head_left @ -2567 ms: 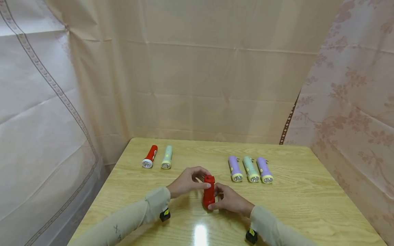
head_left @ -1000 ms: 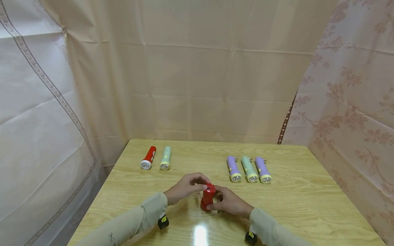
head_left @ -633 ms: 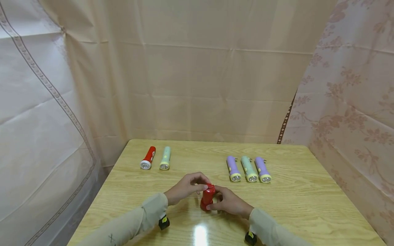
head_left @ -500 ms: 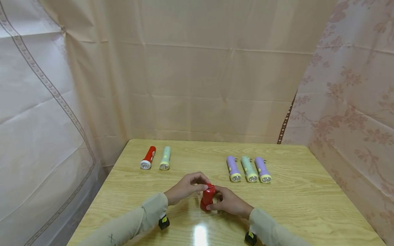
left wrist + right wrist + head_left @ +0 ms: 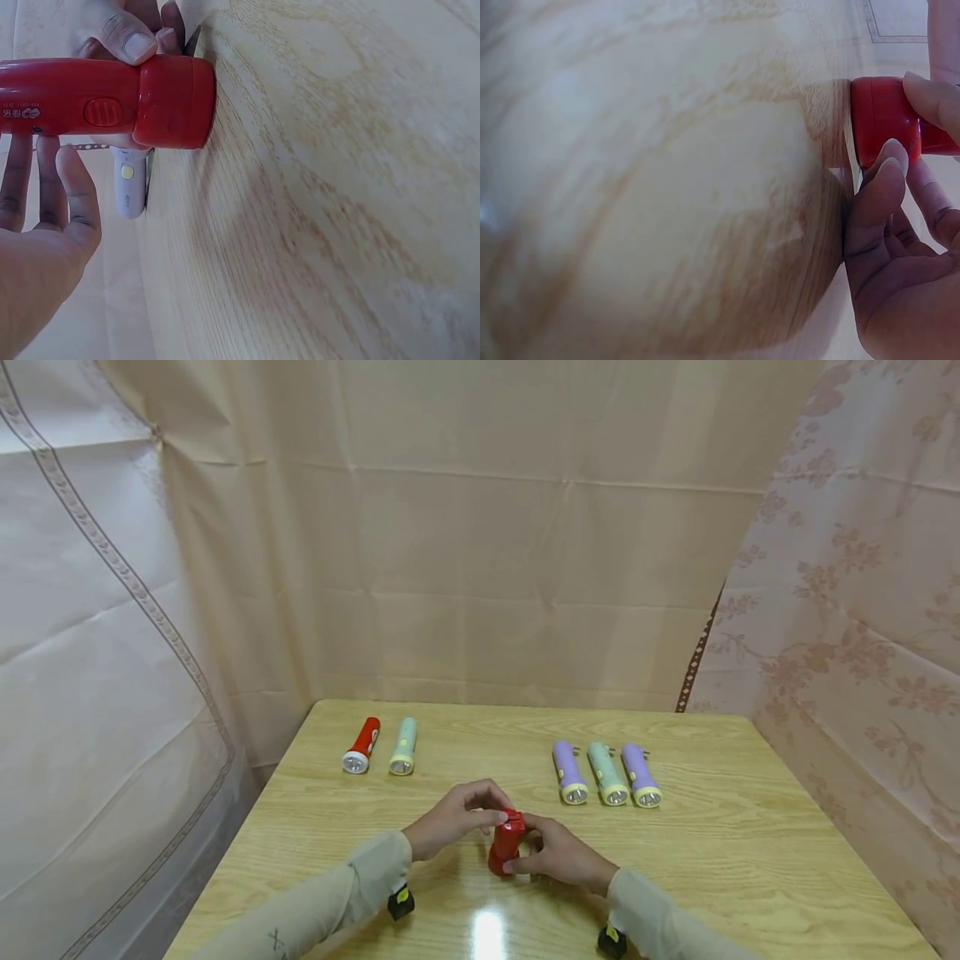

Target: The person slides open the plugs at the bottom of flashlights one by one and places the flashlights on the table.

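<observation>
A red flashlight [image 5: 507, 839] stands on its wide head near the middle of the table, tail up. My left hand [image 5: 455, 818] pinches the tail end between thumb and fingers. Lower down, my right hand [image 5: 564, 853] grips the flashlight from the right, its thumb at the head. In the left wrist view, the switch and white print show on the red flashlight [image 5: 101, 105], with left fingers [image 5: 75, 180] against its body. The right wrist view has the flashlight's head [image 5: 885, 120] at the tabletop, right fingertips [image 5: 889, 169] on it.
At the back left of the wooden table [image 5: 720, 868] lie a red flashlight with a white head [image 5: 362, 745] and a mint-green one [image 5: 403, 747]. Back right, a purple flashlight [image 5: 570, 772], a green one [image 5: 607, 773] and another purple one [image 5: 641, 775] form a row. Cloth curtains surround the table.
Since the earliest frame, the red flashlight's tail has come down and nearer, so it stands more upright, the left hand moving along with it. Over the last second, hands and flashlight stay nearly still.
</observation>
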Demonstrator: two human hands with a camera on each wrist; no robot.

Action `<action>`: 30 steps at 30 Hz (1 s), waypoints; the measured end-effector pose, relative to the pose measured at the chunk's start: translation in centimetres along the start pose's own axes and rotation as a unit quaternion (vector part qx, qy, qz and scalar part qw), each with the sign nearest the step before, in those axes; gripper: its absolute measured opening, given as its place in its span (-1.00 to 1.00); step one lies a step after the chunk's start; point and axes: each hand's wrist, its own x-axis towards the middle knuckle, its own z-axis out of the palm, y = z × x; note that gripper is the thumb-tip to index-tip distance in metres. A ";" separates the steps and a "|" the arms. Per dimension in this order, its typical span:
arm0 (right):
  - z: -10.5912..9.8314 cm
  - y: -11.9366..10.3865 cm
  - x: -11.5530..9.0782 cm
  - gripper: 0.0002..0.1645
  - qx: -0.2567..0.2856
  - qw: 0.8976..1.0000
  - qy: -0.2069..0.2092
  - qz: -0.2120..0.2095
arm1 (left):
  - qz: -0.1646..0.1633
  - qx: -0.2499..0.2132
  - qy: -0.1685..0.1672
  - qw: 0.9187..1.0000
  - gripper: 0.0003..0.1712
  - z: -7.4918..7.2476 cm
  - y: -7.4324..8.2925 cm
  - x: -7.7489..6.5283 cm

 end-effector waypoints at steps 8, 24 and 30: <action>-0.1 0.3 0.2 -0.36 0.001 1.000 -0.003 0.005 | 0.005 0.017 0.004 1.000 -0.83 0.0 0.1 0.0; 0.1 -0.3 -0.1 -0.42 -0.017 1.000 0.015 0.015 | 0.002 0.037 0.023 0.999 -0.89 0.5 0.4 0.2; 0.1 -0.4 -0.2 -0.43 -0.018 0.999 0.021 0.018 | 0.002 0.055 0.031 0.998 -0.90 0.5 0.5 0.4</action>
